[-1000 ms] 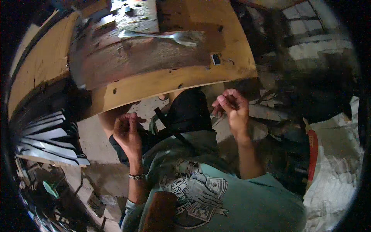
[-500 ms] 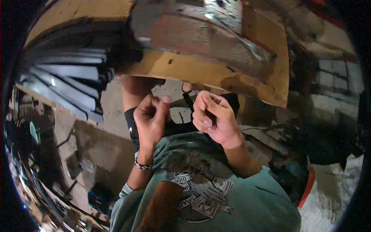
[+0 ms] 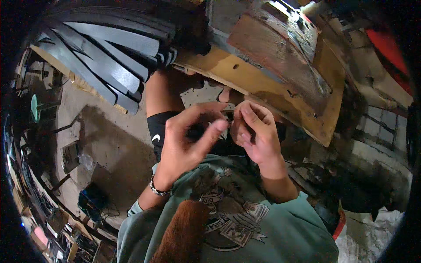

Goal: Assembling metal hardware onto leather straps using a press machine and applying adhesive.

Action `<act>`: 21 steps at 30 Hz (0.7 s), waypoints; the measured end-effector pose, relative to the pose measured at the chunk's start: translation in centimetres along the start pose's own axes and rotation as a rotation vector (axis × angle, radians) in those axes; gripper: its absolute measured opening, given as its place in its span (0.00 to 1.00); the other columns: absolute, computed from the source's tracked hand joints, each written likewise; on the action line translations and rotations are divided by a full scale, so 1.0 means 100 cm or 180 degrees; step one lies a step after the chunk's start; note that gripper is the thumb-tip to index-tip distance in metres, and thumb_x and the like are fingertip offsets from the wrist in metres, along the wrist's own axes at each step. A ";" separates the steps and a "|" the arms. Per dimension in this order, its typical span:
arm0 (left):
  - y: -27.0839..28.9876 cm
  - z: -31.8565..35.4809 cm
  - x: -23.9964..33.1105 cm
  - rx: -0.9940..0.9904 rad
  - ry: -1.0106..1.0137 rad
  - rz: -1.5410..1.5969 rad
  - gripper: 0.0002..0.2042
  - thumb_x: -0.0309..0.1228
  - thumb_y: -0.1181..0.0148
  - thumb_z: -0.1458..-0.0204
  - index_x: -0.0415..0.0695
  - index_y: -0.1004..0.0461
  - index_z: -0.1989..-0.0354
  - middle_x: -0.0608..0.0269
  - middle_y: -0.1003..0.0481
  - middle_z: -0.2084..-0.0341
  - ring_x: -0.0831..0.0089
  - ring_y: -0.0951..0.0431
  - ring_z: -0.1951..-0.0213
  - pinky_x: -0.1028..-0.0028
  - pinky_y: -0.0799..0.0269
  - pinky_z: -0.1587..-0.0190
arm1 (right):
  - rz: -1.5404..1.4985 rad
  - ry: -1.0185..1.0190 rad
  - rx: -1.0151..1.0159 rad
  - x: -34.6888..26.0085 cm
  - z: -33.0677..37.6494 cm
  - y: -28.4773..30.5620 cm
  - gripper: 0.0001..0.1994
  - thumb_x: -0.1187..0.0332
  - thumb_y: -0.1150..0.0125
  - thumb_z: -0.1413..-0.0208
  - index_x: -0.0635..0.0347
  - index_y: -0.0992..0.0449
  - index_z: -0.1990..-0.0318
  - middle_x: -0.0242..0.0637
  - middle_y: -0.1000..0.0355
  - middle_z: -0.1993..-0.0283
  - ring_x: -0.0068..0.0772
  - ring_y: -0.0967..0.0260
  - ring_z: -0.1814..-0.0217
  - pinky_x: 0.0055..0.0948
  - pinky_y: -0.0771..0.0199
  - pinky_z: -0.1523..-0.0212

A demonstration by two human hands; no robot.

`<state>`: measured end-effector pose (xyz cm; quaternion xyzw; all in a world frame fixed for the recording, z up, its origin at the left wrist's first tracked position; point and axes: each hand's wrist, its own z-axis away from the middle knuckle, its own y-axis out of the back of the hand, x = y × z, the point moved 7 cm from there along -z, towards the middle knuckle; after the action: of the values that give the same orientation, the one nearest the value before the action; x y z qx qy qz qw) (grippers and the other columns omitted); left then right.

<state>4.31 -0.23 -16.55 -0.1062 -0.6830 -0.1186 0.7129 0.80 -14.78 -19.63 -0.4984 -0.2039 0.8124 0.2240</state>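
My left hand (image 3: pixel 186 136) is held above my lap, thumb and fingers parted in a curve, its fingertips close to the right hand. Slight motion blur covers its fingers, and nothing plainly shows between them. My right hand (image 3: pixel 258 131) is closed in a pinch beside it, thumb against curled fingers. Whatever it may hold is too small or hidden to make out. Just beyond both hands runs the near edge of a yellowish wooden table (image 3: pixel 219 65). On it lies a worn brown board (image 3: pixel 263 48) with a long thin metal tool (image 3: pixel 302 55) across its right part.
At the left, a fanned stack of grey, dark-edged strips (image 3: pixel 118 65) reaches over the table edge. A blue-black object (image 3: pixel 93 199) and a small block-like piece (image 3: pixel 70 158) are on the floor at left. White sacking (image 3: pixel 364 236) is at lower right.
My left hand has moved right and spread its thumb and fingers beside the right hand. The right hand stays pinched. The view has shifted, showing more of the grey strips.
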 end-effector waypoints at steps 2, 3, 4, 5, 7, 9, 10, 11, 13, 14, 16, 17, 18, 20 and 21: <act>-0.003 -0.001 0.008 -0.0169 -0.0130 -0.0338 0.12 0.27 0.35 0.48 0.36 0.24 0.57 0.60 0.21 0.71 0.78 0.24 0.72 0.78 0.29 0.68 | 0.0226 0.0029 0.0181 0.000 -0.001 0.000 0.17 0.56 0.46 0.37 0.61 0.27 0.69 0.26 0.38 0.84 0.14 0.46 0.86 0.16 0.51 0.86; -0.003 -0.001 0.009 -0.0079 -0.0220 -0.0344 0.12 0.24 0.33 0.52 0.37 0.23 0.59 0.59 0.21 0.70 0.75 0.23 0.72 0.77 0.28 0.68 | 0.0323 0.0087 0.0215 -0.002 -0.001 -0.001 0.17 0.56 0.45 0.37 0.62 0.26 0.68 0.26 0.37 0.84 0.13 0.46 0.86 0.16 0.51 0.86; -0.002 -0.002 0.005 -0.0061 -0.0219 -0.0347 0.12 0.24 0.33 0.52 0.37 0.23 0.59 0.59 0.21 0.70 0.75 0.23 0.72 0.77 0.28 0.68 | 0.0419 0.0148 0.0251 -0.003 -0.002 -0.003 0.17 0.56 0.45 0.37 0.62 0.25 0.68 0.26 0.37 0.84 0.13 0.46 0.86 0.16 0.51 0.87; -0.002 -0.003 0.008 -0.0029 -0.0563 -0.0558 0.12 0.23 0.34 0.53 0.37 0.22 0.59 0.59 0.21 0.70 0.72 0.23 0.72 0.76 0.28 0.68 | 0.0423 0.0142 0.0237 -0.004 -0.002 -0.005 0.17 0.56 0.45 0.37 0.62 0.25 0.68 0.26 0.37 0.84 0.13 0.46 0.86 0.16 0.51 0.87; -0.003 -0.004 0.012 -0.0008 -0.0906 -0.0754 0.11 0.21 0.34 0.53 0.38 0.22 0.60 0.59 0.21 0.69 0.70 0.22 0.71 0.75 0.27 0.68 | 0.0604 0.0190 0.0142 -0.006 0.000 -0.008 0.16 0.57 0.46 0.37 0.63 0.24 0.66 0.26 0.37 0.84 0.13 0.45 0.86 0.16 0.50 0.87; -0.003 -0.004 0.019 -0.0040 -0.1214 -0.0867 0.10 0.18 0.37 0.54 0.38 0.22 0.62 0.57 0.23 0.70 0.64 0.22 0.70 0.72 0.27 0.68 | 0.0848 0.0234 0.0192 -0.008 0.003 -0.005 0.15 0.58 0.46 0.37 0.64 0.24 0.64 0.26 0.35 0.83 0.13 0.44 0.85 0.16 0.48 0.86; 0.000 -0.005 0.020 -0.0043 -0.1216 -0.0864 0.10 0.18 0.37 0.54 0.38 0.22 0.62 0.57 0.23 0.70 0.64 0.22 0.70 0.72 0.27 0.68 | 0.1086 0.0278 0.0240 -0.010 0.004 -0.003 0.15 0.60 0.46 0.37 0.65 0.23 0.62 0.27 0.34 0.82 0.14 0.42 0.85 0.16 0.47 0.85; 0.000 -0.006 0.018 -0.0208 -0.1125 -0.0925 0.09 0.17 0.38 0.54 0.38 0.23 0.63 0.56 0.23 0.71 0.61 0.22 0.69 0.70 0.27 0.68 | 0.1087 0.0280 0.0245 -0.011 0.006 -0.003 0.15 0.60 0.46 0.37 0.65 0.23 0.62 0.27 0.34 0.82 0.14 0.42 0.85 0.16 0.47 0.85; 0.000 -0.005 0.016 -0.0352 -0.1029 -0.0987 0.08 0.16 0.38 0.54 0.37 0.23 0.65 0.55 0.24 0.72 0.59 0.22 0.68 0.69 0.27 0.67 | 0.1401 0.0194 0.0188 -0.013 0.009 -0.006 0.16 0.63 0.48 0.37 0.70 0.24 0.54 0.31 0.33 0.81 0.16 0.43 0.85 0.17 0.46 0.85; 0.000 -0.004 0.017 -0.0359 -0.1079 -0.1214 0.07 0.16 0.39 0.54 0.37 0.24 0.66 0.54 0.25 0.72 0.57 0.22 0.69 0.69 0.27 0.67 | 0.1407 0.0190 0.0182 -0.014 0.010 -0.005 0.16 0.63 0.48 0.37 0.70 0.24 0.54 0.31 0.33 0.81 0.16 0.43 0.85 0.17 0.46 0.85; -0.001 -0.005 0.019 -0.0378 -0.1130 -0.1439 0.06 0.16 0.40 0.53 0.36 0.24 0.67 0.54 0.25 0.73 0.56 0.23 0.69 0.69 0.28 0.67 | 0.1552 0.0099 -0.0014 -0.014 0.011 -0.008 0.17 0.65 0.48 0.38 0.72 0.25 0.51 0.33 0.32 0.80 0.17 0.41 0.83 0.17 0.43 0.83; -0.003 -0.006 0.022 -0.0426 -0.1266 -0.1459 0.05 0.17 0.40 0.53 0.36 0.25 0.67 0.53 0.25 0.73 0.56 0.23 0.70 0.69 0.28 0.68 | 0.1553 0.0099 -0.0011 -0.015 0.013 -0.005 0.17 0.65 0.48 0.38 0.72 0.25 0.51 0.33 0.32 0.80 0.17 0.41 0.83 0.17 0.43 0.83; -0.003 -0.006 0.027 -0.0467 -0.1398 -0.1489 0.04 0.17 0.40 0.52 0.35 0.25 0.68 0.53 0.25 0.73 0.56 0.23 0.70 0.69 0.27 0.68 | 0.1475 0.0047 -0.0076 -0.015 0.014 -0.002 0.16 0.65 0.47 0.39 0.70 0.24 0.51 0.33 0.31 0.79 0.17 0.40 0.82 0.17 0.40 0.82; 0.000 -0.009 0.029 -0.0598 -0.1350 -0.1181 0.03 0.18 0.40 0.50 0.35 0.25 0.68 0.54 0.24 0.73 0.61 0.23 0.71 0.71 0.28 0.69 | 0.1396 -0.0007 -0.0149 -0.016 0.016 0.003 0.16 0.66 0.46 0.39 0.68 0.24 0.51 0.33 0.30 0.78 0.18 0.38 0.81 0.17 0.38 0.80; -0.002 -0.010 0.029 -0.0741 -0.1311 -0.0850 0.02 0.20 0.40 0.49 0.35 0.25 0.67 0.55 0.23 0.72 0.65 0.23 0.72 0.73 0.28 0.69 | 0.1123 0.0015 -0.0368 -0.017 0.018 0.001 0.16 0.67 0.46 0.40 0.68 0.24 0.50 0.34 0.29 0.77 0.19 0.38 0.80 0.18 0.37 0.79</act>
<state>5.35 -0.77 -13.66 -0.1184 -0.8034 -0.2652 0.5199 -0.13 -16.08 -17.71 -0.5403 -0.1591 0.8248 0.0494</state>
